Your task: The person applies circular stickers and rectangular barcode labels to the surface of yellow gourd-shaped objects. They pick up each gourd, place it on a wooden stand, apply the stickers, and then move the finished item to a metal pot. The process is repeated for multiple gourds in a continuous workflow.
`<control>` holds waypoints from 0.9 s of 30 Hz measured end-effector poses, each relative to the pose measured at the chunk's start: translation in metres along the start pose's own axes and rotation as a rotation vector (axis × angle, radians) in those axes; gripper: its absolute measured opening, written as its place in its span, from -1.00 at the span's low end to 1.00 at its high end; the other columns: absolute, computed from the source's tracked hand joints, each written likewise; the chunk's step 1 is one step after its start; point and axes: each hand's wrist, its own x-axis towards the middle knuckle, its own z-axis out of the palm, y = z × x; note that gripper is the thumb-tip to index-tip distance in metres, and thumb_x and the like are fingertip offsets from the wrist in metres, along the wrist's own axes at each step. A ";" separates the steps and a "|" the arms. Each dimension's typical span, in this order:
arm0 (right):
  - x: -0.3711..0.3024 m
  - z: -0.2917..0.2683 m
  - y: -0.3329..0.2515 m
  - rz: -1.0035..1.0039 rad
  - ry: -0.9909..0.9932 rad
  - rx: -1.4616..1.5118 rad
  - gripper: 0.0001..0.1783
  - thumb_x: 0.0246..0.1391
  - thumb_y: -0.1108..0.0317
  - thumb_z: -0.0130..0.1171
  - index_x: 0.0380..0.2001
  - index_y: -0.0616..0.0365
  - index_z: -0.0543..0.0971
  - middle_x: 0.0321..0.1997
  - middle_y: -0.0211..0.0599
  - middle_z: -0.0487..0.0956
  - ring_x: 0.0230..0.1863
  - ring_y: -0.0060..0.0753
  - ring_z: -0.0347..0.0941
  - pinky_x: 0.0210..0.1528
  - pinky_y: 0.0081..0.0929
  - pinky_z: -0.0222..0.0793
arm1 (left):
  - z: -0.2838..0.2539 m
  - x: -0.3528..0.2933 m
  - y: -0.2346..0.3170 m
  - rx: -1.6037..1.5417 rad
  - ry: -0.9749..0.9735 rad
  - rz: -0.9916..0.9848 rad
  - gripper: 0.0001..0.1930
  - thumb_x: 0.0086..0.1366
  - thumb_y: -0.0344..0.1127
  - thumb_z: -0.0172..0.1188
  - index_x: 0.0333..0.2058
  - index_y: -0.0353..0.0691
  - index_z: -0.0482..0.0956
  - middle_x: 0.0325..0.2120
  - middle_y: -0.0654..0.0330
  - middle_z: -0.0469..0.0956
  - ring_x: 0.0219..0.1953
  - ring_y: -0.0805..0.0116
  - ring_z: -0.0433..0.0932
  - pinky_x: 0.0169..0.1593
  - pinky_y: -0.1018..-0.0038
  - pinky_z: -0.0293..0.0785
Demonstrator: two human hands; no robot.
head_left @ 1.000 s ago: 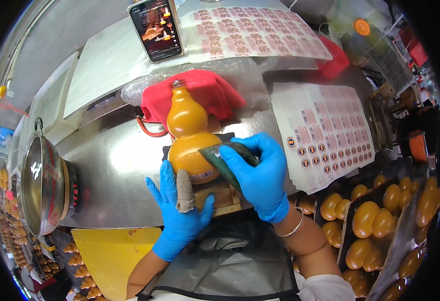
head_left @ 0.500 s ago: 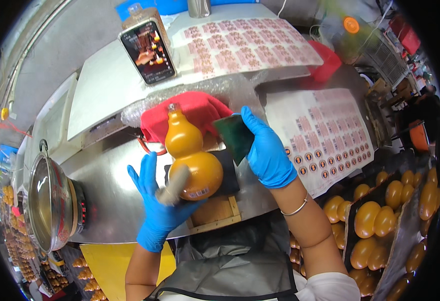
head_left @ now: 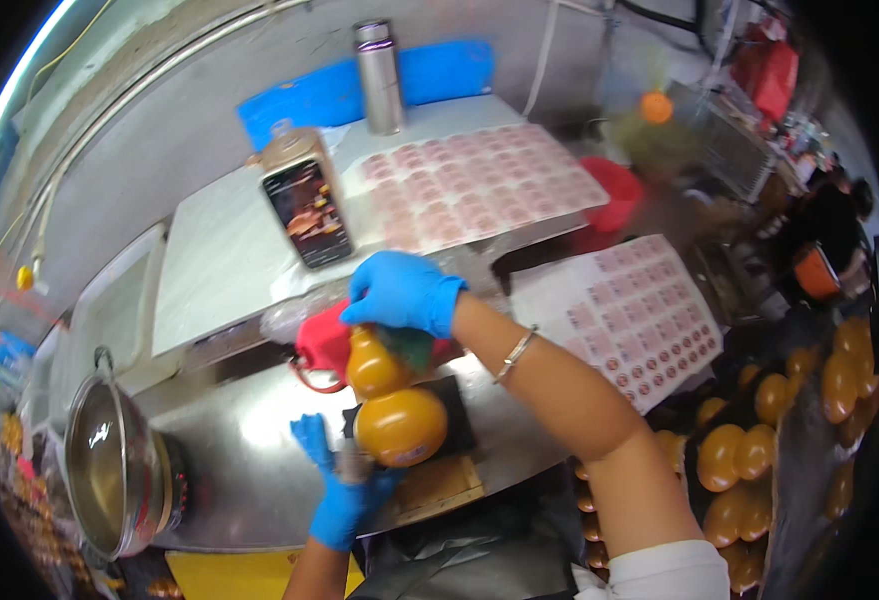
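A glossy yellow-orange, gourd-shaped bottle (head_left: 399,426) leans over a black pad (head_left: 456,408), its narrow top pointing away from me. My right hand (head_left: 404,290), in a blue glove, closes over that top. A dark green sheet (head_left: 413,346) hangs from under its palm, beside the upper bulb. The fingertips and the bottle's mouth are hidden by the glove. At the lower left of the bottle's base is my left hand (head_left: 344,500), also blue-gloved, with its fingers spread. A greyish cover (head_left: 352,466) on one digit seems to touch the base.
A red cloth (head_left: 325,340) lies behind the bottle. A phone (head_left: 308,213) leans on a jar, near printed sheets (head_left: 479,190) and a steel flask (head_left: 379,80). At left stands a glass-lidded pan (head_left: 99,470); several orange gourds (head_left: 734,455) are stacked at right.
My right hand has moved left with the green sheet, from beside the bottle onto its top. My left hand stays by the base. The view has tilted, showing more of the wall.
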 end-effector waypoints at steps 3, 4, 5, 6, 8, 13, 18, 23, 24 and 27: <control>-0.013 -0.001 -0.023 -0.171 -0.126 0.042 -0.62 -0.17 -0.01 0.23 -0.53 0.12 0.63 -0.52 -0.13 0.58 -0.48 -0.24 0.52 -0.37 -0.32 0.41 | 0.015 -0.022 0.002 -0.136 0.165 -0.160 0.13 -0.14 -0.12 0.44 0.27 -0.12 -0.21 0.14 -0.14 0.09 0.25 -0.02 0.01 0.23 0.05 -0.08; -0.024 -0.005 -0.032 -0.214 -0.157 0.033 -0.59 -0.16 -0.04 0.20 -0.55 0.12 0.62 -0.53 -0.12 0.57 -0.49 -0.20 0.51 -0.39 -0.30 0.39 | 0.020 -0.019 0.005 -0.161 0.182 -0.167 0.11 -0.12 -0.12 0.43 0.27 -0.13 -0.19 0.13 -0.13 0.10 0.24 -0.01 0.03 0.21 0.07 -0.05; -0.046 -0.011 -0.036 -0.216 -0.052 -0.006 -0.58 -0.17 -0.05 0.18 -0.57 0.13 0.60 -0.57 -0.10 0.54 -0.54 -0.13 0.46 -0.41 -0.29 0.37 | 0.026 -0.012 0.013 -0.187 0.198 -0.149 0.08 -0.11 -0.13 0.41 0.27 -0.15 -0.18 0.12 -0.12 0.12 0.22 0.00 0.05 0.19 0.08 -0.01; -0.072 -0.017 -0.036 -0.172 0.052 -0.020 -0.58 -0.18 -0.03 0.19 -0.60 0.16 0.57 -0.57 -0.08 0.52 -0.56 -0.12 0.42 -0.44 -0.30 0.33 | 0.032 -0.002 0.027 -0.240 0.188 -0.116 0.06 -0.09 -0.13 0.40 0.26 -0.16 -0.16 0.12 -0.11 0.13 0.20 0.01 0.07 0.17 0.10 0.02; -0.118 -0.040 -0.046 -0.155 0.198 0.237 -0.58 -0.14 0.01 0.18 -0.66 0.20 0.51 -0.61 -0.07 0.48 -0.58 -0.07 0.37 -0.49 -0.26 0.26 | 0.029 0.013 0.040 -0.262 0.198 -0.077 0.01 -0.05 -0.13 0.37 0.26 -0.18 -0.12 0.11 -0.10 0.15 0.17 0.03 0.12 0.13 0.13 0.09; -0.263 -0.077 -0.111 -0.058 0.700 -0.017 -0.63 -0.09 0.10 0.17 -0.68 0.20 0.47 -0.62 -0.01 0.41 -0.53 0.05 0.35 -0.45 -0.21 0.25 | 0.010 0.033 0.062 -0.328 0.230 0.024 -0.11 0.04 -0.14 0.31 0.24 -0.23 -0.03 0.08 -0.05 0.20 0.09 0.08 0.23 0.02 0.21 0.26; -0.379 -0.130 -0.167 0.346 1.026 -0.267 -0.71 -0.04 0.11 0.21 -0.50 0.14 0.61 -0.61 -0.19 0.52 -0.63 -0.33 0.44 -0.49 -0.43 0.37 | -0.007 0.042 0.052 -0.356 0.266 0.183 -0.23 0.13 -0.15 0.25 0.22 -0.29 0.07 0.04 -0.01 0.25 0.01 0.13 0.34 -0.08 0.29 0.44; -0.494 -0.188 -0.188 0.831 1.245 -0.776 -0.58 -0.10 0.03 0.23 -0.48 0.25 0.62 -0.63 -0.17 0.53 -0.60 -0.47 0.42 -0.41 -0.50 0.40 | -0.003 0.048 0.052 -0.285 0.294 -0.077 -0.15 0.09 -0.02 0.27 0.18 -0.42 0.05 0.18 -0.22 0.04 0.16 -0.15 0.16 0.09 0.02 0.24; -0.514 -0.195 -0.177 0.889 1.233 -0.880 -0.60 -0.09 0.05 0.22 -0.47 0.26 0.61 -0.59 -0.14 0.53 -0.58 -0.39 0.41 -0.38 -0.49 0.39 | -0.002 0.048 0.051 -0.272 0.295 -0.064 -0.15 0.09 -0.01 0.26 0.17 -0.43 0.07 0.18 -0.22 0.05 0.16 -0.15 0.16 0.10 0.02 0.24; -0.565 -0.214 -0.142 1.150 1.231 -0.954 -0.57 -0.11 -0.03 0.14 -0.46 0.17 0.62 -0.46 -0.03 0.57 -0.47 -0.10 0.49 -0.30 -0.36 0.41 | -0.003 0.048 0.051 -0.245 0.313 -0.048 -0.16 0.10 0.00 0.25 0.17 -0.45 0.09 0.16 -0.22 0.11 0.13 -0.12 0.22 0.06 0.05 0.27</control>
